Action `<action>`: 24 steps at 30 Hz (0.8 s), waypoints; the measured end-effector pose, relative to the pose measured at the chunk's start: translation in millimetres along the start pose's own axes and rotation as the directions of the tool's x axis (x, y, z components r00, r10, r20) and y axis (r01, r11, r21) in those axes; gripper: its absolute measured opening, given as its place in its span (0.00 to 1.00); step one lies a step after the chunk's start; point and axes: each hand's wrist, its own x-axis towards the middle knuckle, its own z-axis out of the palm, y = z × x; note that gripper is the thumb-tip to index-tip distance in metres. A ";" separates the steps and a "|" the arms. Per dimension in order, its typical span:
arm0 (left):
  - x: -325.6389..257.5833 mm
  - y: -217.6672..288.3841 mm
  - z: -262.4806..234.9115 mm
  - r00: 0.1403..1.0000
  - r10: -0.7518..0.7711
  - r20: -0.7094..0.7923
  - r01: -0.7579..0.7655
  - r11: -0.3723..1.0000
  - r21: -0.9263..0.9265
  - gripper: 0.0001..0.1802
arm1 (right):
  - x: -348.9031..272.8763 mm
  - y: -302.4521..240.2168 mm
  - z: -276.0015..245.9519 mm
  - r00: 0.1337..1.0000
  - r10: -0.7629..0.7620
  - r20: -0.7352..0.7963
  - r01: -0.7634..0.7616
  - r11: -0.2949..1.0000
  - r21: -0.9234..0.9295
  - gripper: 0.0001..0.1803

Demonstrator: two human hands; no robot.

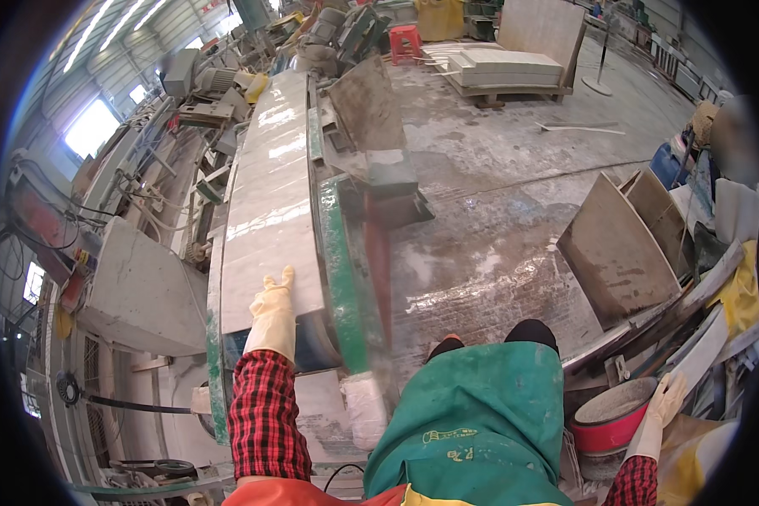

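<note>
My left hand, in a cream rubber glove, lies over the near end of a long pale stone slab on a green-edged conveyor. Its fingers are spread and it holds nothing. My right hand, gloved alike, is low on the right beside a red-sided round tub with a grey top. Its fingers stretch out against the lower end of a pale strip, and I see no grip around it. Both sleeves are red-and-black checked, and a green apron covers my front.
Brown boards lean at the right among offcuts and yellow cloth. Further off, white slabs rest on a pallet near a red stool. Machinery with motors lines the conveyor's far left. The floor looks wet.
</note>
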 end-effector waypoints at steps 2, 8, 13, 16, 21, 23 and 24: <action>-19.4 10.6 -14.1 0.992 0.124 -0.002 -0.123 0.986 0.108 0.45 | -3.2 4.3 2.5 1.000 0.005 -0.017 -0.005 1.000 0.000 0.29; -16.7 16.1 -19.9 0.998 0.044 0.033 -0.047 0.995 0.092 0.39 | -8.9 1.2 1.2 0.999 -0.016 -0.041 0.016 1.000 -0.003 0.29; 8.0 9.7 -1.7 1.000 -0.015 0.027 0.016 0.999 -0.036 0.45 | -15.0 -7.3 -9.2 0.998 -0.042 -0.046 0.043 0.999 0.001 0.28; 22.8 4.5 8.0 0.998 -0.064 0.027 0.066 0.996 -0.065 0.48 | -18.7 -11.6 -12.4 0.995 -0.062 -0.077 0.064 0.998 0.017 0.28; 28.2 7.3 9.7 0.998 -0.062 0.034 0.064 0.996 -0.062 0.48 | -25.4 -10.8 -8.8 0.986 -0.090 -0.143 0.093 0.996 0.015 0.27; 29.4 7.5 9.9 0.998 -0.061 0.030 0.062 0.997 -0.049 0.48 | -26.8 -11.2 -6.8 0.986 -0.085 -0.145 0.088 0.996 0.015 0.27; 29.0 8.0 9.5 0.998 -0.062 0.027 0.063 0.997 -0.046 0.48 | -27.1 -11.1 -6.7 0.986 -0.082 -0.147 0.085 0.996 0.014 0.26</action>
